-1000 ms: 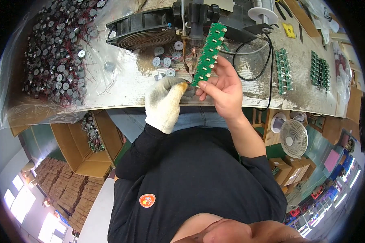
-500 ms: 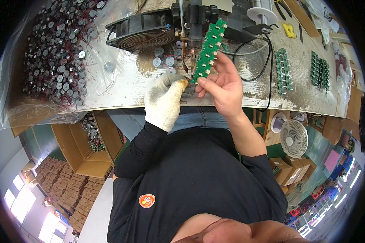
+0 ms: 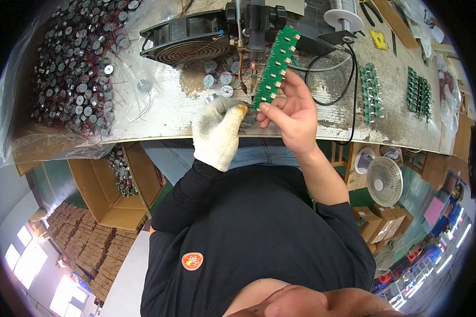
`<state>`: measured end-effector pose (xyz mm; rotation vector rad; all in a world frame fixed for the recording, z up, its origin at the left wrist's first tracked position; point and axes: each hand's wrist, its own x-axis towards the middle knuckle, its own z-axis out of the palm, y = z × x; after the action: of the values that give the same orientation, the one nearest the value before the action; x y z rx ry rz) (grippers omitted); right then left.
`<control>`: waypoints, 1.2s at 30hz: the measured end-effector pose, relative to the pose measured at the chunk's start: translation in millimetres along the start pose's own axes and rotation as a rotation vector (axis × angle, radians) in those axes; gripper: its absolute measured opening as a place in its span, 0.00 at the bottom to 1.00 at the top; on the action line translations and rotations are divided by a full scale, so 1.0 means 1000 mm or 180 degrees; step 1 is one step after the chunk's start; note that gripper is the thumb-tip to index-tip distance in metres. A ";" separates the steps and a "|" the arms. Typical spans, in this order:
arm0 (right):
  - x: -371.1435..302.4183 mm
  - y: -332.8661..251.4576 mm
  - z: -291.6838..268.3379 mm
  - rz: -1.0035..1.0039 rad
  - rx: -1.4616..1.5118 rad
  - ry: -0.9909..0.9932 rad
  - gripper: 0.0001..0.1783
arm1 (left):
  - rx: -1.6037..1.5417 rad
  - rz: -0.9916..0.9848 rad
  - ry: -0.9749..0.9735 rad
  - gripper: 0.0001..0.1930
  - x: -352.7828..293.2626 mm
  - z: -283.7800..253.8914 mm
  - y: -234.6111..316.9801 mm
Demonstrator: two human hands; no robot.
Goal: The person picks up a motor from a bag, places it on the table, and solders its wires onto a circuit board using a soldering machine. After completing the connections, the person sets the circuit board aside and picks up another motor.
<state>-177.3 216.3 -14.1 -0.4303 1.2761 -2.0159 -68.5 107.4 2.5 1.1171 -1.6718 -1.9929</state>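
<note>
On the scuffed tabletop [image 3: 158,113], just below the black fan housing [image 3: 188,39], the bare right hand [image 3: 293,113] has its fingers clamped on the lower end of a long green circuit-board strip [image 3: 272,68]. The strip looks light, stiff and brittle, best held by its edges. The gloved left hand [image 3: 217,132] pinches together beside the strip's lower tip; what it holds, I cannot tell.

Heap of round parts [image 3: 74,79] far left on the counter [image 3: 158,113], fan [image 3: 188,39] far centre, circuit strip [image 3: 274,68] right of it, board rows [image 3: 371,94] further right, open box [image 3: 108,185] near left below the counter
</note>
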 end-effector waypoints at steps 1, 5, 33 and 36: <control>0.000 0.000 0.000 0.0006 -0.0012 -0.0009 0.37 | 0.0091 0.0038 -0.0016 0.08 0.000 -0.001 0.000; -0.001 0.000 0.001 0.0035 0.0023 0.0029 0.37 | 0.0184 0.0017 -0.0015 0.08 -0.002 -0.001 0.006; -0.002 -0.003 0.006 0.0061 0.0102 0.0034 0.37 | -0.0285 -0.0172 0.0121 0.11 -0.003 0.000 0.001; -0.002 0.002 0.005 0.0035 0.0103 0.0062 0.37 | -0.0510 -0.0402 0.0121 0.11 -0.002 -0.002 -0.006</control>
<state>-172.0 214.0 -13.3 -0.3886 1.2532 -2.0331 -64.2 108.4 -2.8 1.2205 -1.4268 -2.1253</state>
